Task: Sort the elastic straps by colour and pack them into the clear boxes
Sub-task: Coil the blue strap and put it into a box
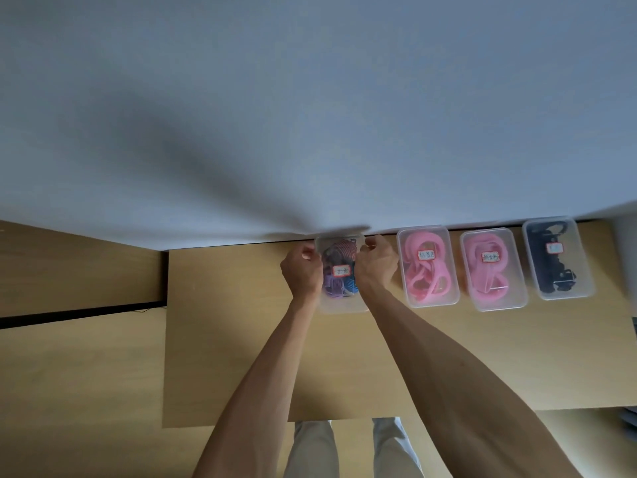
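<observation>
A clear lidded box [341, 303] with mixed purple, blue and striped straps [336, 257] stands at the table's far edge against the wall, a white label on its lid. My left hand [300, 270] grips its left side and my right hand [375, 265] grips its right side, fingers curled over the rim. To the right stand two clear boxes of pink straps [427, 267] [493, 270] and one clear box of black straps [556, 258], all lidded and labelled.
The wooden table [241, 339] runs from the wall to the near edge by my legs. Wooden floor [79, 374] lies to the left. A pale wall [310, 115] rises right behind the boxes.
</observation>
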